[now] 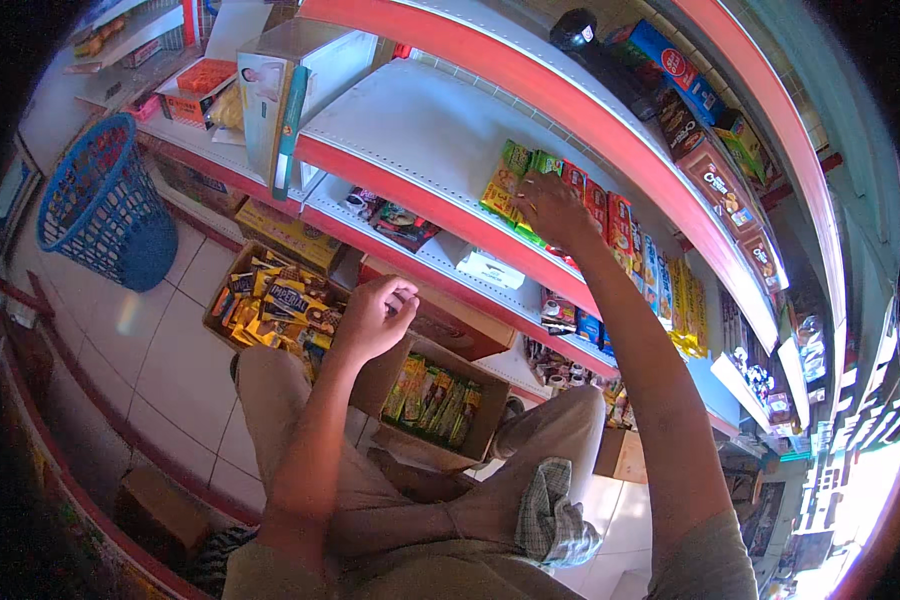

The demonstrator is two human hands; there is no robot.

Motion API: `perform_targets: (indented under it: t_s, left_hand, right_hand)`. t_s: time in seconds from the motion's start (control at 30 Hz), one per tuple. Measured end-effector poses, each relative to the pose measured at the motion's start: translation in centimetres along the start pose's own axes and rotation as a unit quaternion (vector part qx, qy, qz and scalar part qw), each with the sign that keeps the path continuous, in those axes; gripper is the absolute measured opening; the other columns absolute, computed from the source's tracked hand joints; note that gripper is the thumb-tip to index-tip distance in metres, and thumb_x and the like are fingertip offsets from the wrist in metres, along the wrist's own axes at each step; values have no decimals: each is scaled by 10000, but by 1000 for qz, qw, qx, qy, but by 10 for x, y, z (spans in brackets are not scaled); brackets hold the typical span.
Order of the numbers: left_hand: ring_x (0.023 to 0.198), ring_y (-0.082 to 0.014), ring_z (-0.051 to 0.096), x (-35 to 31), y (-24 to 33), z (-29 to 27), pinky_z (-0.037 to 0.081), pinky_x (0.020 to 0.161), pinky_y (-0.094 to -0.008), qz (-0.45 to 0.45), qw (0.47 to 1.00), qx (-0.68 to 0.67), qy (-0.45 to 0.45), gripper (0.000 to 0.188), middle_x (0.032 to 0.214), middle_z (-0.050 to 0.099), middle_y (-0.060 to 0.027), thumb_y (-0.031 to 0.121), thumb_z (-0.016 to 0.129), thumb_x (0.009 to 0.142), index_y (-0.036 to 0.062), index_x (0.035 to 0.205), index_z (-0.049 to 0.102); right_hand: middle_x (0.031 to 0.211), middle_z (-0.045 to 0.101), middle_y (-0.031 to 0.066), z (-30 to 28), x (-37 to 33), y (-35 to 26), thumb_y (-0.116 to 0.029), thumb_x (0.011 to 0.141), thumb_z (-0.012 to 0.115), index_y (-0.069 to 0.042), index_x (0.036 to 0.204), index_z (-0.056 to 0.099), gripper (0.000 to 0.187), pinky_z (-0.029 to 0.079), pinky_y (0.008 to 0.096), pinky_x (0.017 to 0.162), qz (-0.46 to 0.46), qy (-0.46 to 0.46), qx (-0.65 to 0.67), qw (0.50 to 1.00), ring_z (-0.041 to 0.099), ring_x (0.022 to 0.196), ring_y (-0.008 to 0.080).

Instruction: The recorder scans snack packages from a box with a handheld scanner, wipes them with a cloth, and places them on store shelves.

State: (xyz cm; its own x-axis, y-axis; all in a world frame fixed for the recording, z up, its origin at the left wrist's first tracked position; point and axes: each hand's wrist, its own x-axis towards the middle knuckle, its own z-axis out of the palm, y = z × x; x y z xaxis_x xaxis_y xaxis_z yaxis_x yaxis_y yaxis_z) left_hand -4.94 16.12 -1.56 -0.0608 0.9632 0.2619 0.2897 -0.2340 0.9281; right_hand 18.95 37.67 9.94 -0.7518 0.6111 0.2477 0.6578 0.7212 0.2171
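Note:
My right hand (555,210) reaches out to the shelf, its fingers closed at the edge of a yellow-green packet (506,176) at the left end of a row. Right beside it stand red packets (620,225) and, further along, yellow packets (688,305). My left hand (378,318) hovers above the boxes with curled fingers, and nothing shows in it. Below it lies an open cardboard box (485,420) with green and yellow packets (432,402) inside. To its left, another open carton holds yellow and dark snack packs (285,305).
A blue plastic basket (110,205) stands on the tiled floor (130,340) at the left. Red-edged shelves (440,190) run across in front of me, with another shelf (570,90) above my right hand. A white box (490,268) sits on the lower shelf. My bent legs (550,425) flank the packet box.

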Motion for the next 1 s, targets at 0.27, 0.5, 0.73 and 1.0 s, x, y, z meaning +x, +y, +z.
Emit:
perform_targets:
  t_s: [0.27,0.5,0.73,1.0]
  left_hand:
    - [761,-214,690,0,0,-3,544,655,-328,-7,1000,3,-1,176,860,685,-130,119,650,875,-9,994,631]
    - [749,-216,677,-2,-5,-8,536,668,-340,8,999,44,30,186,876,685,-112,152,648,886,8,1002,625]
    - [861,-295,679,-32,-12,3,527,789,-409,-61,974,187,-115,352,987,684,-161,270,661,874,41,1135,603]
    - [954,-377,622,-93,1,102,485,850,-532,-139,854,282,-414,276,925,634,-225,220,627,830,-13,978,642]
  right_hand:
    - [1234,566,125,-10,17,16,-357,951,525,-113,1108,666,323,392,519,995,26,-77,-73,994,482,1176,356]
    - [975,650,128,-57,2,-17,-201,825,692,-92,969,683,181,482,461,835,80,182,80,977,609,976,316]
    - [872,659,113,40,-159,-155,-105,889,594,-7,955,645,129,504,336,726,33,-192,443,875,630,787,212]
    - [1057,651,182,230,-260,-245,-291,947,526,-72,1128,637,305,490,432,886,105,-436,447,774,625,983,331]
